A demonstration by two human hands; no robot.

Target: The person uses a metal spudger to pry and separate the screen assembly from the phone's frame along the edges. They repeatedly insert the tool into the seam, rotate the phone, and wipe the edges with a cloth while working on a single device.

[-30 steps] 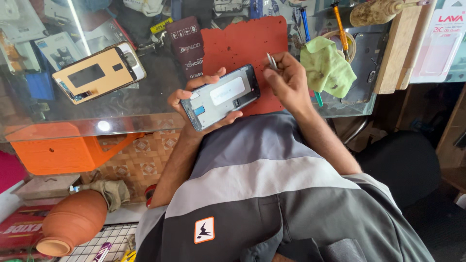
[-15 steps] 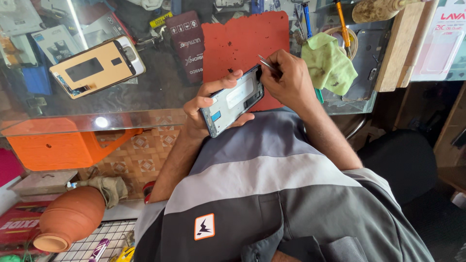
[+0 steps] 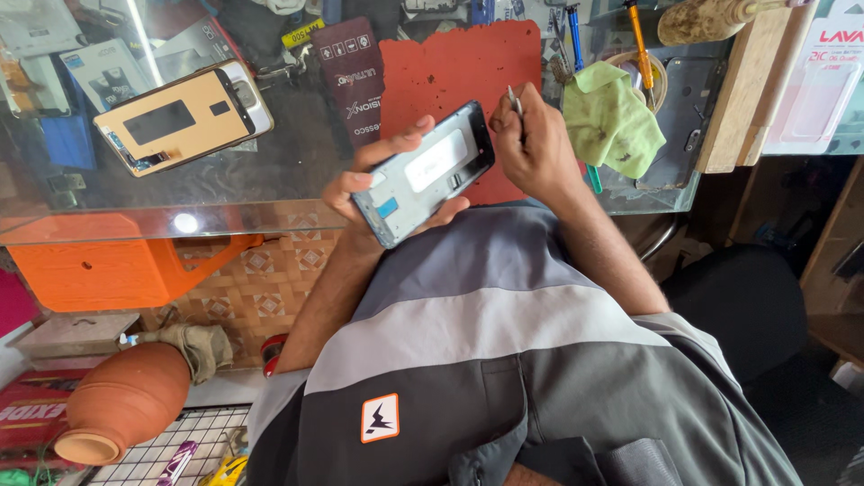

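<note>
A glass tabletop (image 3: 270,171) fills the upper part of the view, and a red work mat (image 3: 450,81) is laid toward its near edge, right of centre. A gold-backed phone (image 3: 180,117) lies face down near the left side of the glass, and a crumpled green cloth (image 3: 616,121) rests beside the mat's right edge. The opened phone frame (image 3: 423,175) is held above the near edge of the tabletop, tilted, its inner side turned up. It is gripped by the left hand (image 3: 378,180), fingers wrapped along its long edges. A thin metal tool (image 3: 513,97) is pinched in the closed right hand (image 3: 535,148), just beside the frame's upper corner; whether the tip touches the frame cannot be told. The step in hand appears to be fine work at that corner. It would be done best with the frame braced firmly, the tool kept shallow, and light pressure applied so nothing is bent.
</note>
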